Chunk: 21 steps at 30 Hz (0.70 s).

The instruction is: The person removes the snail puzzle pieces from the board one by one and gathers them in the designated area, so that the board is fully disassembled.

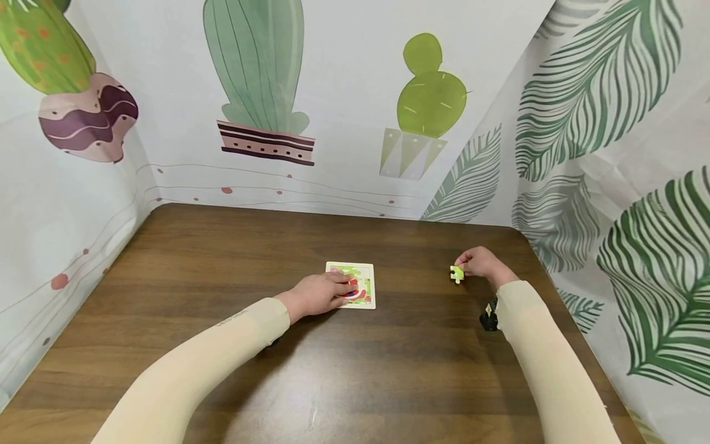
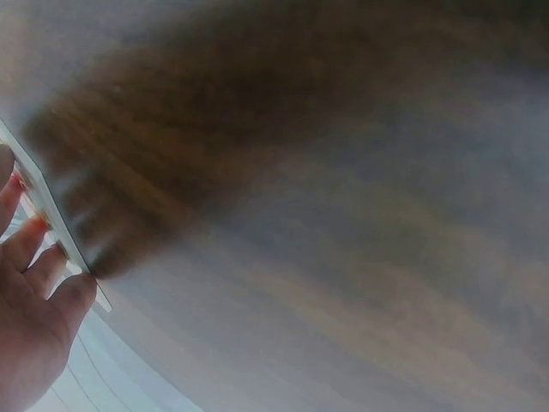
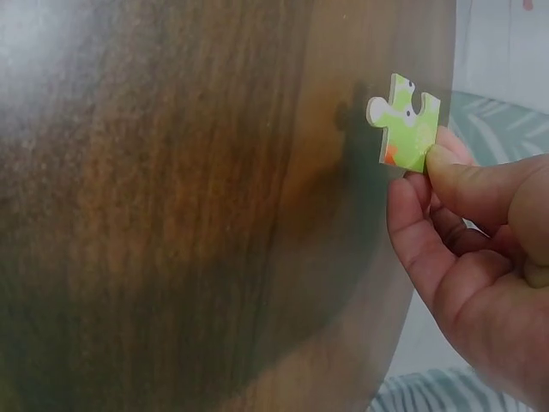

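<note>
A small square jigsaw puzzle (image 1: pixel 367 296) in a pale frame lies flat near the middle of the table, with a green, red and white picture in it. My left hand (image 1: pixel 318 293) rests on its left part, fingers stretched out and covering some of the picture. In the left wrist view the fingertips lie over the frame's edge (image 2: pixel 53 210). Off to the right, my right hand (image 1: pixel 481 264) pinches a green jigsaw piece (image 3: pixel 410 127) by one corner between thumb and fingers. The piece is held up, showing white and a dab of orange on its face.
The brown wooden table (image 1: pixel 388 382) ends at a back edge against a white fabric wall (image 1: pixel 344 92) printed with cacti and leaves. A black wrist device (image 1: pixel 489 317) sits under the right cuff.
</note>
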Tool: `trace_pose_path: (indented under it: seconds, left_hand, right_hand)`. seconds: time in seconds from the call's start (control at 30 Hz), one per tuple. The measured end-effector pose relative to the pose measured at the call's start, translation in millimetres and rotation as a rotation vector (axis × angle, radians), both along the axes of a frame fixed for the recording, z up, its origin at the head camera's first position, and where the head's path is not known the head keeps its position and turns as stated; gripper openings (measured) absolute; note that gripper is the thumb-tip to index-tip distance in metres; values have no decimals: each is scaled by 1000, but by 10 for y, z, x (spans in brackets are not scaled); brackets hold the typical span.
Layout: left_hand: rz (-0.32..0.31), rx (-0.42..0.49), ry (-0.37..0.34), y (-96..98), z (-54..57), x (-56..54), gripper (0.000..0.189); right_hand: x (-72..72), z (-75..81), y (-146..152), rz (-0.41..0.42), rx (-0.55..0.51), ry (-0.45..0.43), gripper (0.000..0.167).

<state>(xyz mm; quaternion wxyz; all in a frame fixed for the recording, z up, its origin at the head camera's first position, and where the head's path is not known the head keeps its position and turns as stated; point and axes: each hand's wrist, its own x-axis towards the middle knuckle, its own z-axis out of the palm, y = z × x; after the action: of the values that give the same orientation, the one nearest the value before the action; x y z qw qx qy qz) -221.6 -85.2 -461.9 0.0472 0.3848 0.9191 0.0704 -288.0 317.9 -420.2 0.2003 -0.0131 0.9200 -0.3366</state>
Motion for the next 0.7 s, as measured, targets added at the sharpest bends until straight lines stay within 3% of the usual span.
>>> trace_pose_path:
  seconds: [0.43, 0.7]
  left_hand:
    - [9, -14, 20, -18, 33, 13, 42]
    - [14, -16, 4, -2, 42, 28, 43]
  right_hand:
    - [-61, -90, 40, -7, -6, -25, 19]
    - [1, -79, 70, -16, -21, -17, 21]
